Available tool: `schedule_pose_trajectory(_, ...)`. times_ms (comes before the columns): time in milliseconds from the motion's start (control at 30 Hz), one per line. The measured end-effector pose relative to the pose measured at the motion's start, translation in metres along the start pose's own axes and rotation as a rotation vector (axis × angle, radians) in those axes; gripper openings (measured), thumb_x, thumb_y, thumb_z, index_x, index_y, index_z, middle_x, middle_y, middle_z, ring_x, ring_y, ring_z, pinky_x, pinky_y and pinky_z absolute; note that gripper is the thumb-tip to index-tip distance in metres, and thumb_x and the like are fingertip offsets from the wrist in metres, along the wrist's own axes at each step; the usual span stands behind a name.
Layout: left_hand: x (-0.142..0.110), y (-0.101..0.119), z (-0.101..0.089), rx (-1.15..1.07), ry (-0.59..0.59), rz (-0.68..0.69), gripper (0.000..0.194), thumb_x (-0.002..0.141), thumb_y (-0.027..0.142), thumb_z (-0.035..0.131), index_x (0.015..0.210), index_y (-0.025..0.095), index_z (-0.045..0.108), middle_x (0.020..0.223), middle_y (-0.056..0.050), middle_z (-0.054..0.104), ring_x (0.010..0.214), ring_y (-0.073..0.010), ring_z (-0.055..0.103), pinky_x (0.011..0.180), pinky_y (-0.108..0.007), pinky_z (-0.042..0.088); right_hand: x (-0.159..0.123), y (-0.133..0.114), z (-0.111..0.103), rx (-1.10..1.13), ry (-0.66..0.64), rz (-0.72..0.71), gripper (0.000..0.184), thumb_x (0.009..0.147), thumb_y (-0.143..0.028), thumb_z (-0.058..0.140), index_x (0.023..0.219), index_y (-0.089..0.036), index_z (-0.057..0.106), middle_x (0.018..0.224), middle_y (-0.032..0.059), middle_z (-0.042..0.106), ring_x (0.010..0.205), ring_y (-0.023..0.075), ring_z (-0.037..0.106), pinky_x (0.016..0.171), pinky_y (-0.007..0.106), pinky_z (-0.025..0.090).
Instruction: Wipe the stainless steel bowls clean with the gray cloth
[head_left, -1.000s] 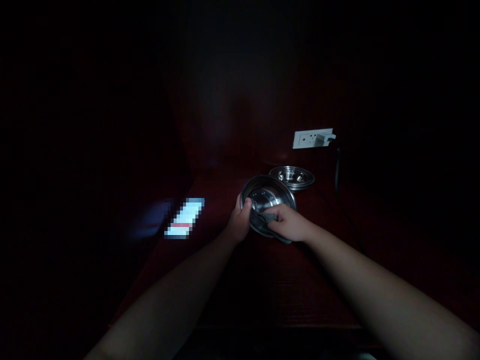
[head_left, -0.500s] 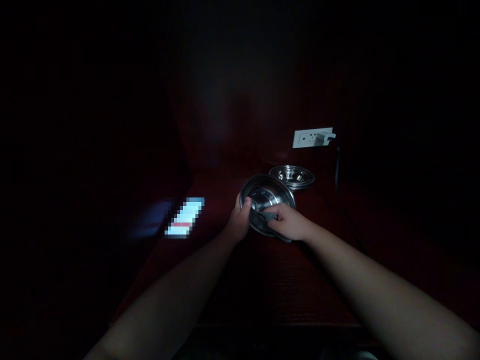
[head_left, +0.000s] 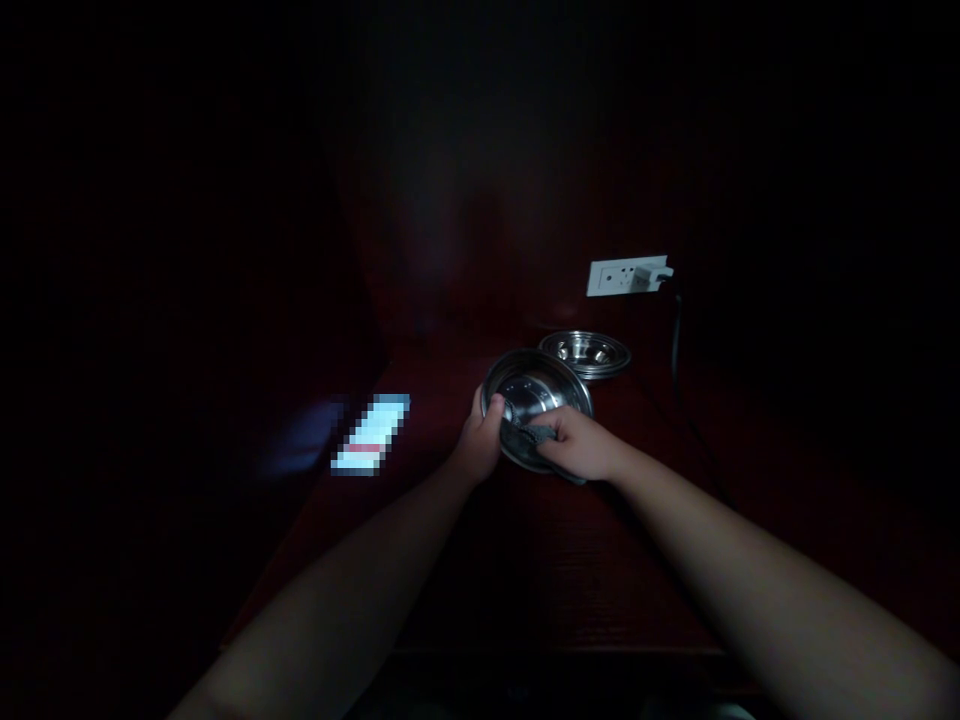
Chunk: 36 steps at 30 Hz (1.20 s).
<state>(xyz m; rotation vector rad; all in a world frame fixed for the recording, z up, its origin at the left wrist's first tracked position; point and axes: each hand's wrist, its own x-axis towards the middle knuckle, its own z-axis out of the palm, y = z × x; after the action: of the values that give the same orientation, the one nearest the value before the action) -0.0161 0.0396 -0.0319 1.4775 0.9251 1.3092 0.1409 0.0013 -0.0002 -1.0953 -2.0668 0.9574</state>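
Note:
The scene is very dark. A steel bowl (head_left: 538, 388) is tilted toward me above a dark red wooden table (head_left: 540, 570). My left hand (head_left: 478, 443) grips the bowl's left rim, thumb over the edge. My right hand (head_left: 576, 445) presses a grey cloth (head_left: 529, 436) against the bowl's near rim, fingers closed on the cloth. A second steel bowl (head_left: 585, 353) sits flat on the table just behind and to the right.
A white wall socket (head_left: 626, 275) with a plug and a dark cable (head_left: 675, 345) hanging down is at the back right. A lit phone screen (head_left: 371, 435) lies on the table's left side. Everything beyond the table is in darkness.
Almost nothing differs: both hands keep their hold, and the bowl and cloth shift only slightly to the right.

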Motion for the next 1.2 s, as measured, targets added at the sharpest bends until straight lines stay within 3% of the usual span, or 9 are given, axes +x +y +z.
schedule_pose_trajectory(1200,0.0001,-0.0003,-0.0003,0.023,0.0,0.002,0.052,0.084,0.051,0.039,0.126,0.021,0.043,0.118,-0.007,0.057,0.109,-0.0205,0.053,0.097,-0.034,0.037,0.0014,0.0056,-0.0032,-0.166,0.033,0.037,0.013,0.065,-0.013,0.043,0.059,-0.016,0.055,0.052,-0.0036,0.049,0.05,0.0091,0.045,0.049,0.021,0.035)
